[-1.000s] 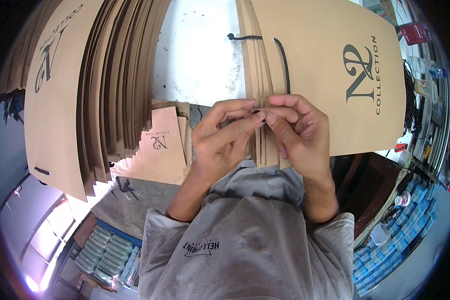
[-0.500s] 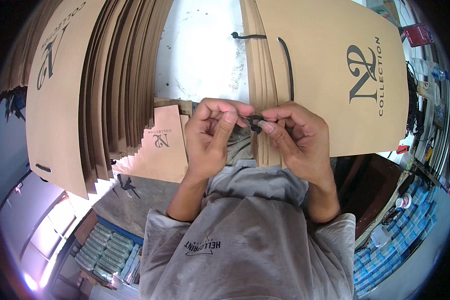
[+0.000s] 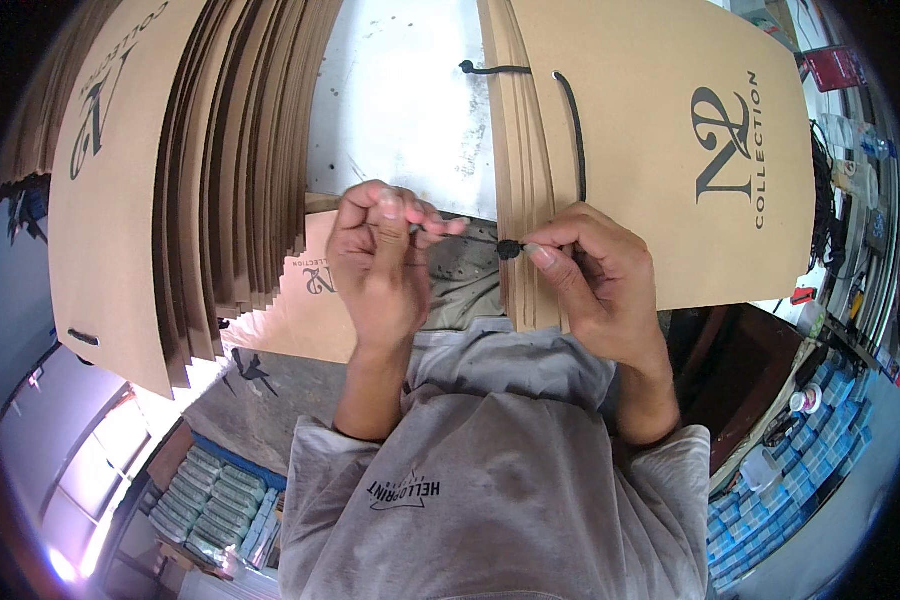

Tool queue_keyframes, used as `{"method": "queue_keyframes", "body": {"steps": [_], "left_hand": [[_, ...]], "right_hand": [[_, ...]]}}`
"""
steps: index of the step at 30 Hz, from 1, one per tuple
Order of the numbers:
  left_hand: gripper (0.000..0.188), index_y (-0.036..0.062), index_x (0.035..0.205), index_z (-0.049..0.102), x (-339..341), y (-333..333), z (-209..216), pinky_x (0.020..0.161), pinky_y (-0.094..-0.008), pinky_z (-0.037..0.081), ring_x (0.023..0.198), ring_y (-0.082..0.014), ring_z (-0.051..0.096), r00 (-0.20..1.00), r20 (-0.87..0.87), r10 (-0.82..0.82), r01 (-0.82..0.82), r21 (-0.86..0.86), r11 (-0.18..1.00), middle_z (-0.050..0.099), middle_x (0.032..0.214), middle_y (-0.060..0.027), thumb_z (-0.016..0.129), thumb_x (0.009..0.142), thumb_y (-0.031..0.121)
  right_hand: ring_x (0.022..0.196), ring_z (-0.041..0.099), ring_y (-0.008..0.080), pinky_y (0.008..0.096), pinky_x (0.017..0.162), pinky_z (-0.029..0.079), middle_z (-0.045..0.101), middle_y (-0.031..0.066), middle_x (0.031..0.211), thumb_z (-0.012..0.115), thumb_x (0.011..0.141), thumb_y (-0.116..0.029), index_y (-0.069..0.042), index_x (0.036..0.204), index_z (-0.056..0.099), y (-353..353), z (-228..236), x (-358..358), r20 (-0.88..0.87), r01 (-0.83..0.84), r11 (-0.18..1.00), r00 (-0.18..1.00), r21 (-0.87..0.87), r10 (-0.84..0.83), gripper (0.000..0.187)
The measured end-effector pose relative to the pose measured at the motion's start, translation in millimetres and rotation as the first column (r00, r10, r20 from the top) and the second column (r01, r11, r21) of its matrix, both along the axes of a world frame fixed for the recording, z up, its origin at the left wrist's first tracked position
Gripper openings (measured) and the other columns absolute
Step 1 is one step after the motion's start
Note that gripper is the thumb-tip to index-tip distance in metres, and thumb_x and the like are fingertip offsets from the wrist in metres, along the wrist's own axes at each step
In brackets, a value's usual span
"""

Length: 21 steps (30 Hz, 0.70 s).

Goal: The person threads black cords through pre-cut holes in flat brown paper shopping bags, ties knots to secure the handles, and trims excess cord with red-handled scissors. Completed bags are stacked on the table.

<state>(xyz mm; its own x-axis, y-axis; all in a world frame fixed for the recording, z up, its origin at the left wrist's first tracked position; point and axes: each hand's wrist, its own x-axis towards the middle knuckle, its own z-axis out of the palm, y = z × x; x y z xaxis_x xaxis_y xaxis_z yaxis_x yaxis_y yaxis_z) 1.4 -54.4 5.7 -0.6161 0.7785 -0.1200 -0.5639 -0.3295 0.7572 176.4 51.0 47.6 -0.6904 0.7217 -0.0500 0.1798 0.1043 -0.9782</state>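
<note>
Moved since the previous frame: left hand (image 3: 380, 255), drawn away leftward; the knot in the black cord (image 3: 510, 249), looser before, is now compact. Right hand (image 3: 600, 280) remains almost in place.

Surface: white counter (image 3: 400, 110), dark-specked, visible between a flat stack of brown paper bags (image 3: 650, 150) on the right and a fanned stack (image 3: 240, 150) on the left. Room: grey floor (image 3: 280, 400) and a crate of wrapped bundles (image 3: 210, 500) near left; blue packs (image 3: 790, 480) near right.

Orientation: the cord's thin strand runs roughly left to right between the hands, its knot over the flat stack's left edge. That stack's holed side and letter tops point left; its far end leaves the view, so its long axis cannot be judged. On top, a length of cord (image 3: 575, 130) runs from a far hole nearward to the right hand.

Grip: right thumb and forefinger clamped on the cord just right of the knot; left thumb and fingers together on the strand, somewhat blurred.
</note>
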Motion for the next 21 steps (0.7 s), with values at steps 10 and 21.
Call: {"method": "queue_keyframes", "body": {"steps": [10, 21], "left_hand": [[0.006, 0.0030, 0.110, 0.057, -15, -4, -4, 0.074, -0.0352, 0.059, 0.078, -0.0157, 0.060, 0.996, 0.090, -0.025, 0.025, 0.009, 1.000, 0.060, 0.090, -0.0070, 0.055, 0.106, 0.006], [0.013, 0.0008, 0.115, 0.056, -19, -3, -9, 0.086, -0.0398, 0.058, 0.091, -0.0206, 0.064, 0.991, 0.130, 0.015, -0.004, -0.083, 0.997, 0.063, 0.100, -0.0105, 0.055, 0.106, 0.010]], "right_hand": [[0.067, 0.058, 0.0174, 0.0285, 0.058, 0.045, 0.060, 0.0103, 0.080, 0.068, 0.092, 0.000, 0.002, 0.095, 0.067, 1, 1, 2, 0.049, -0.043, 0.995, 0.998, 0.095, 0.038, 0.004], [0.069, 0.058, 0.0168, 0.0284, 0.062, 0.045, 0.063, 0.0103, 0.083, 0.066, 0.093, 0.000, 0.001, 0.094, 0.066, 1, 0, 0, 0.044, 0.026, 0.999, 0.999, -0.028, -0.024, 0.002]]}}
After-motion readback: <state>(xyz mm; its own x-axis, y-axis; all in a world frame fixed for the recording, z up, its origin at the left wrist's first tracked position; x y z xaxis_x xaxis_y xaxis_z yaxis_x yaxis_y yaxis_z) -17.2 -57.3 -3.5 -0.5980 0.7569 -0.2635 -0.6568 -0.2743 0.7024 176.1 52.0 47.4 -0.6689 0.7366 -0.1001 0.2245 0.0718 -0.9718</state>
